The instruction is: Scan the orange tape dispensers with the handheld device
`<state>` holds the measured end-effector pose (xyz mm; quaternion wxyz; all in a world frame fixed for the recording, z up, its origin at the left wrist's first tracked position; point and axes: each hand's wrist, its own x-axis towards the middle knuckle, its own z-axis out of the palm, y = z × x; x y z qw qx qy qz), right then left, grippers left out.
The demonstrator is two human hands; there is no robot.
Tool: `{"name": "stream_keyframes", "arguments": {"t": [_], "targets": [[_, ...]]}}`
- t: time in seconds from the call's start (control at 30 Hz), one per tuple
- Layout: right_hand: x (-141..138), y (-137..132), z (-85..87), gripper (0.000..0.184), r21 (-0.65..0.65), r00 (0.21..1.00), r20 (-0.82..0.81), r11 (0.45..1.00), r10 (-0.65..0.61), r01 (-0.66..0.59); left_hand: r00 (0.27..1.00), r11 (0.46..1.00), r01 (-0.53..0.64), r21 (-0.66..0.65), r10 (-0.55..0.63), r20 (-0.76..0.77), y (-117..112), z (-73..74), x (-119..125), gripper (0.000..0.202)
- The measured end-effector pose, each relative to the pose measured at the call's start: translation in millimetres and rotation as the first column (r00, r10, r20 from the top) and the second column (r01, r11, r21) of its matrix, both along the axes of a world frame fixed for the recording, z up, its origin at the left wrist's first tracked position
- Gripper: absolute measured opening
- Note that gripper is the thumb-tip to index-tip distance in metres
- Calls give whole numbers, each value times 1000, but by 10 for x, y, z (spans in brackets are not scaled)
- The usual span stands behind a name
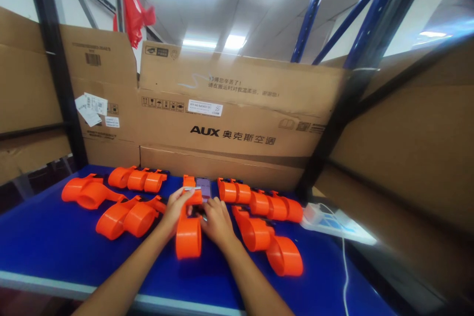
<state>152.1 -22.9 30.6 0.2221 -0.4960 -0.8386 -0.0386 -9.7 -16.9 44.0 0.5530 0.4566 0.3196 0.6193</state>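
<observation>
Near the middle of the blue table, my left hand point(175, 208) is closed on an orange strap point(188, 239), thumb on top of its upper end. The strap's lower part hangs in a wide round loop toward me. Close beside it, my right hand point(217, 221) has its fingers curled in around a small dark part with a shiny bit; the fingers largely hide what it is. Just beyond my hands lie a phone point(203, 187) with a lit screen and another orange strap point(189, 180).
Looped orange straps with black ends lie in rows at left point(138, 218) and right point(284, 256). A white power strip point(338, 227) with a cable sits at the right edge. Cardboard panels point(237, 158) and dark rack posts point(61, 69) enclose the blue table point(48, 247).
</observation>
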Motion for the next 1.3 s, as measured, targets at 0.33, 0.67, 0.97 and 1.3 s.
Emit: {"name": "stream_keyframes", "arguments": {"t": [0.33,0.67,0.97,1.3], "targets": [[87,-72,-11,22,-18,999,-29,999,26,-26,999,1000,-1,16,2,-45,43,-42,-4,36],[262,-163,92,29,-108,991,-9,986,130,-131,999,1000,8,6,-7,-31,97,-98,-15,40],[290,-175,112,23,-101,989,-57,985,138,-143,996,999,36,-20,-37,-86,104,-129,-9,39],[217,-199,130,25,-62,964,-192,978,184,-199,987,996,82,46,-75,-139,45,-71,27,36]]}}
